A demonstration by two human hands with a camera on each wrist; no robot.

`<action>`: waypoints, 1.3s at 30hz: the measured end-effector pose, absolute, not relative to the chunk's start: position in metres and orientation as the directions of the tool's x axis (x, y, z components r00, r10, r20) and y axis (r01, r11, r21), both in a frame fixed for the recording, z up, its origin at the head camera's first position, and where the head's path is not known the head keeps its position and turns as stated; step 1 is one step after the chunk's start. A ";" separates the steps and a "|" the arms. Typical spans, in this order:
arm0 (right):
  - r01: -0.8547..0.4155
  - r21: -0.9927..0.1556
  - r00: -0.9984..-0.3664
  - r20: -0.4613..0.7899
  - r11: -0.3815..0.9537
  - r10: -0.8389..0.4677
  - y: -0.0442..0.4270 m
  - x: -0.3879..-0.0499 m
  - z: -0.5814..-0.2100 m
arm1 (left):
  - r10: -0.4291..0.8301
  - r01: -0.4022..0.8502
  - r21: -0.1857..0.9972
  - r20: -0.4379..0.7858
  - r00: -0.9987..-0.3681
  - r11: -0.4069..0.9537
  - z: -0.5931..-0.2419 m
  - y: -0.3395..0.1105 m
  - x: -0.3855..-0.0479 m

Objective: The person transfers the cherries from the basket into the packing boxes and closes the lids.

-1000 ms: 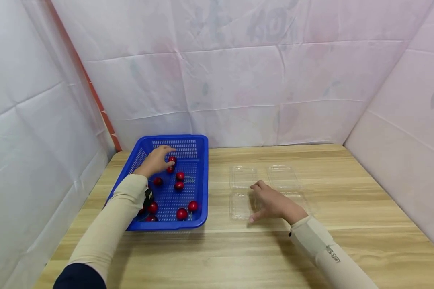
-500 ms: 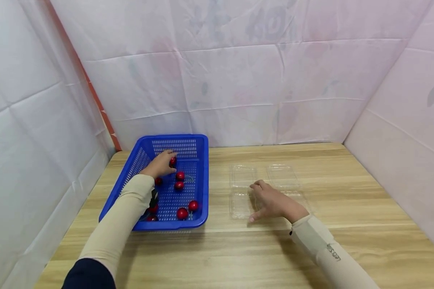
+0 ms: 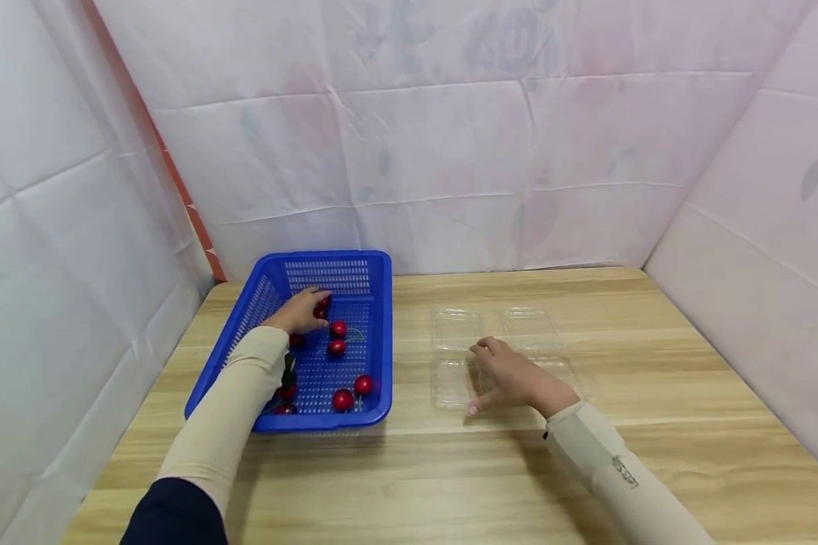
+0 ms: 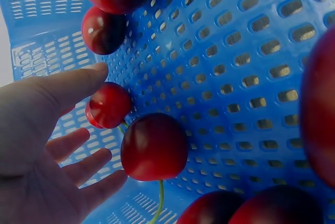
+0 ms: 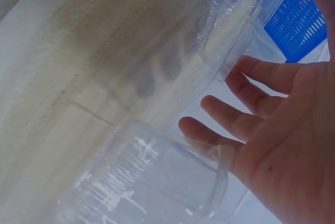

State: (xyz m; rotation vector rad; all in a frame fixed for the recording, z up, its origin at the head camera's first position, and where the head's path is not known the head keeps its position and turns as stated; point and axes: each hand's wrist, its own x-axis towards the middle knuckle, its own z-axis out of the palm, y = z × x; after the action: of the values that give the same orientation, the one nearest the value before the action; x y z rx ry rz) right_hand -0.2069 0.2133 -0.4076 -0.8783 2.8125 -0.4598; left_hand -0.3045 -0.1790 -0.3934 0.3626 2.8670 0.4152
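My left hand (image 3: 298,312) reaches into the blue plastic basket (image 3: 385,333), over red cherries near its far end. In the left wrist view, that hand's fingers are spread and its thumb is extended. A cherry (image 4: 111,104) shows just past the thumb, and another cherry (image 4: 155,148) with a green stem lies nearer; neither looks gripped. My right hand (image 3: 511,376) stays low over the clear plastic boxes (image 3: 457,329), fingers loosely bent. From the right wrist, a clear box (image 5: 152,177) appears below the fingers, and a fingertip is at or near another clear box's edge (image 5: 225,67).
More cherries (image 3: 343,400) lie toward the basket's near end, some partly hidden by the left forearm. The boxes stand on a wooden table (image 3: 409,484) right of the basket. White printed cloth (image 3: 436,151) hangs behind and along both sides.
My left hand shifted toward the right in the basket and its fingers came lower over the far cherries, then drew back slightly left. My right hand has barely moved.
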 end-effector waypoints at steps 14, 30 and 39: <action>-0.506 -0.403 -0.853 0.106 0.763 -0.510 0.227 -0.202 -0.399 | 0.280 0.219 0.326 -0.155 -0.947 0.920 -0.397 -0.170 -0.308; -0.012 -0.566 -0.978 -0.164 0.824 -0.127 0.220 -0.194 -0.404 | 0.279 0.217 0.303 -0.180 -0.943 0.928 -0.402 -0.171 -0.311; 0.031 -0.658 -0.973 -0.193 0.752 -0.129 0.218 -0.189 -0.409 | 0.281 0.217 0.310 -0.180 -0.943 0.926 -0.403 -0.173 -0.310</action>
State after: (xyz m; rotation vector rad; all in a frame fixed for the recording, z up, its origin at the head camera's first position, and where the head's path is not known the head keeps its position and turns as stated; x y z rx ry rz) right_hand -0.1890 0.2178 -0.4090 -0.0773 2.7249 -1.0289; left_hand -0.3099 -0.1727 -0.4026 0.3755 2.8634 0.4246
